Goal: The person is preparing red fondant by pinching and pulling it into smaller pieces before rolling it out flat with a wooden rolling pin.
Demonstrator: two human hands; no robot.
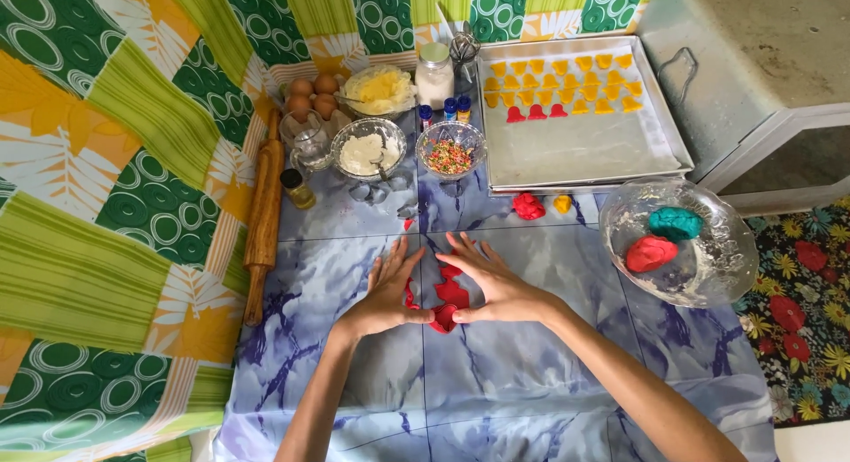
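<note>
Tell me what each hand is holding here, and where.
Nothing is lifted. Both the left hand and the right hand press flat around the red dough on the blue mat, thumbs touching its lower edge.

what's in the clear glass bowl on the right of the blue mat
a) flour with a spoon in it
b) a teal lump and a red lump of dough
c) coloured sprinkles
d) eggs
b: the glass bowl holds a teal dough lump and a red dough lump; the eggs, sprinkles and flour sit farther back, to the left.
</note>
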